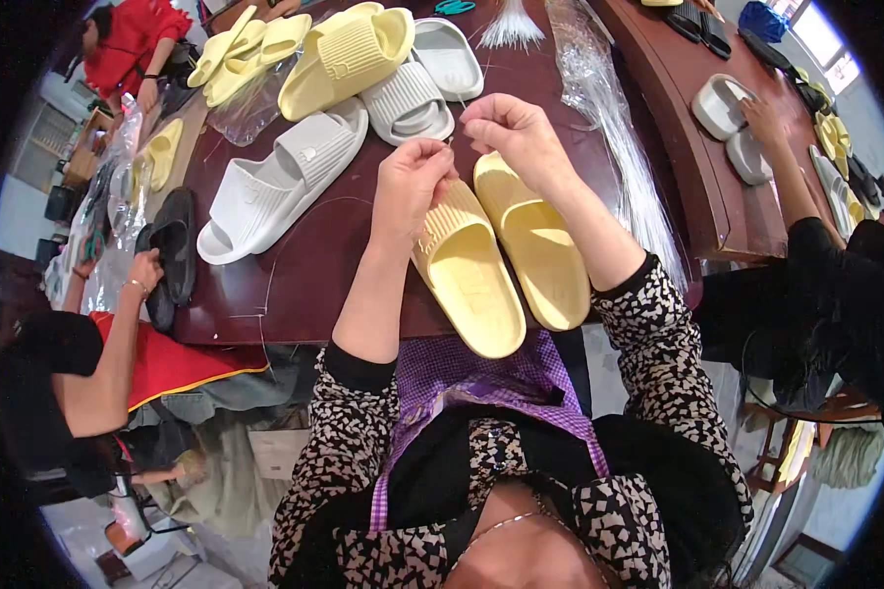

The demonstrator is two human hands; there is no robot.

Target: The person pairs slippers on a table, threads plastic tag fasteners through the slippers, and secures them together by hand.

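A pair of pale yellow slide sandals (474,294) lies at the table's near edge, toes pointing away from me. Over their far ends my left hand (417,182) is closed in a pinch, its wrist beside the left sandal's ribbed strap. Just to its right and slightly higher, my right hand (513,137) also pinches, thumb against fingers, above the toe of the right sandal. What the fingertips grip is too fine to make out; a faint thin line shows near them. Beyond my hands lie light grey slides (295,177), with another yellow slide (349,59) stacked on top.
A bundle of clear plastic strands (624,147) stretches along the table's right side. More yellow slides (250,49) sit at the far left, and black slides (175,245) at the left edge. Co-workers sit on both sides; one person's hand (761,123) touches grey slides on the right-hand table.
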